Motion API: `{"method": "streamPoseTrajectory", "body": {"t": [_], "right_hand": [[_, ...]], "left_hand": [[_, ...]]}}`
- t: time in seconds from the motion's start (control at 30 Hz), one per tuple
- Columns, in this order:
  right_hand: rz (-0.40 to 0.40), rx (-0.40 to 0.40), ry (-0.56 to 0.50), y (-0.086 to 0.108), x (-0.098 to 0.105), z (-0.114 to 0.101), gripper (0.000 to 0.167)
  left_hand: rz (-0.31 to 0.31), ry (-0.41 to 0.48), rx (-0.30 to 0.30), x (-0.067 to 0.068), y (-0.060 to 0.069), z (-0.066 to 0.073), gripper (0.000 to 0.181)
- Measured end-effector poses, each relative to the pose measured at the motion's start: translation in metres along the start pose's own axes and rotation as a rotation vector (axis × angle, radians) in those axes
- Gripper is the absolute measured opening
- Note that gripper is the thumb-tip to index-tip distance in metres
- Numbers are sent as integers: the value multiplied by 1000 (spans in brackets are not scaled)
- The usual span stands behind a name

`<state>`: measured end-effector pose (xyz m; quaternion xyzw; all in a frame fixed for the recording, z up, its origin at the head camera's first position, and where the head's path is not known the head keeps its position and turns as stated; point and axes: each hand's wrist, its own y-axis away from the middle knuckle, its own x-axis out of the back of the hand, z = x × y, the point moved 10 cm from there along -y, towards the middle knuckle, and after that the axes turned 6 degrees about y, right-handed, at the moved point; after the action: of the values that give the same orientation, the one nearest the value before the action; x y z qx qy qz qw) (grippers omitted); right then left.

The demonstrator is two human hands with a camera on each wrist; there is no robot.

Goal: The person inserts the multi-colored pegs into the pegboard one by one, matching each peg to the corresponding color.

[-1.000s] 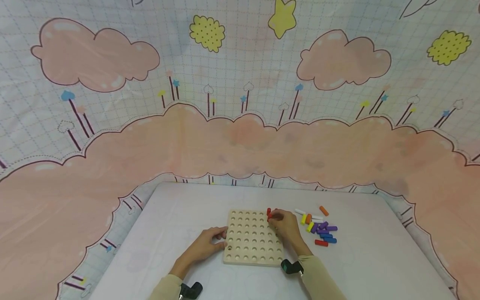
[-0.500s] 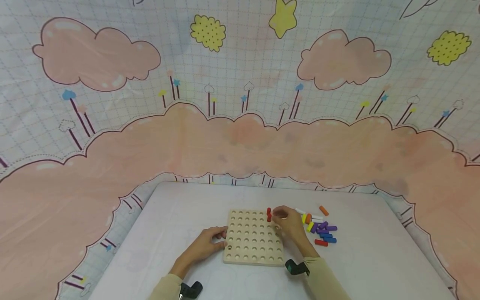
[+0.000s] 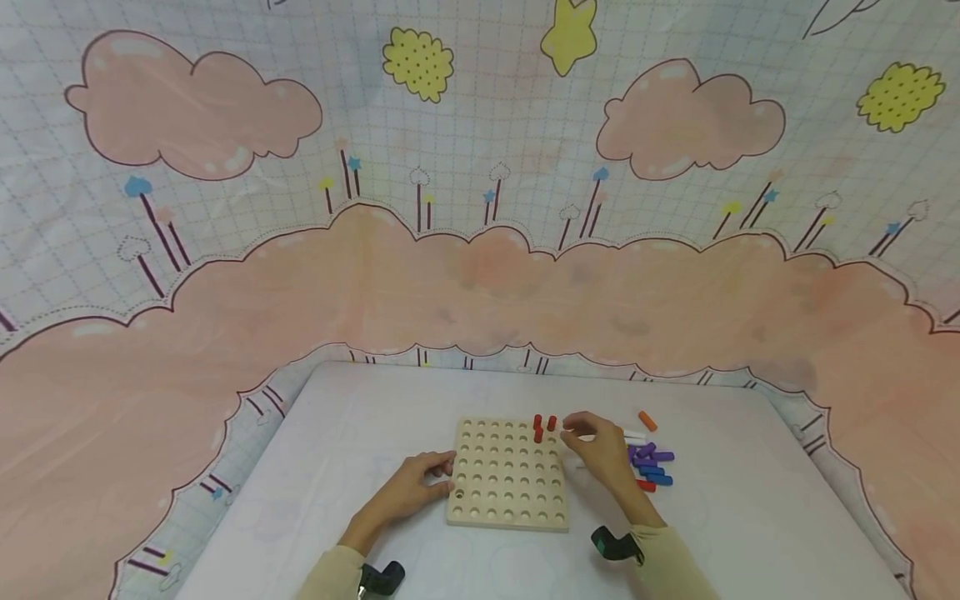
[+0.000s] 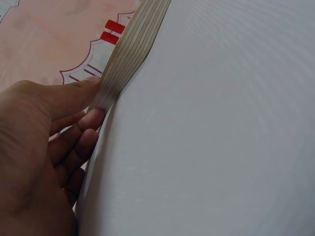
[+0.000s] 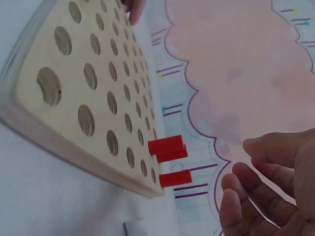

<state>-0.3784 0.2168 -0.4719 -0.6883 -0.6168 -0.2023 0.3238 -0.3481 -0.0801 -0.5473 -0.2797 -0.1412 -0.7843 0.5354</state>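
Note:
A light wooden pegboard (image 3: 510,483) with rows of round holes lies on the white table. Three red pegs (image 3: 538,436) stand upright in its holes at the back right corner; the right wrist view shows these red pegs (image 5: 174,178) up close. My left hand (image 3: 412,492) touches the board's left side with thumb and fingertips. In the left wrist view that hand (image 4: 54,132) meets the layered edge of the board (image 4: 130,49). Just right of the red pegs, my right hand (image 3: 603,450) hovers with loosely bent fingers and nothing between them.
Loose pegs lie right of the board, partly behind my right hand: an orange peg (image 3: 648,421), a white peg (image 3: 635,436), several purple pegs (image 3: 663,457), blue pegs (image 3: 660,481) and a red peg (image 3: 646,486). A printed cloth (image 3: 480,300) hangs behind the table.
My right hand has drawn off the board's back right corner toward the right, uncovering the third red peg and now covering some loose pegs. The left hand and board stay put.

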Motion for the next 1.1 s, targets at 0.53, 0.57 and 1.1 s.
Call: {"method": "streamPoseTrajectory", "body": {"t": [0.53, 0.57, 1.1], "right_hand": [[-3, -10, 24, 13, 25, 29, 23], [-1, -6, 30, 14, 26, 31, 23], [-3, -20, 108, 29, 47, 58, 26]], "left_hand": [[0, 18, 3, -1, -3, 3, 53], [0, 16, 4, -1, -3, 3, 53], [-3, 15, 4, -1, -4, 2, 54]]}}
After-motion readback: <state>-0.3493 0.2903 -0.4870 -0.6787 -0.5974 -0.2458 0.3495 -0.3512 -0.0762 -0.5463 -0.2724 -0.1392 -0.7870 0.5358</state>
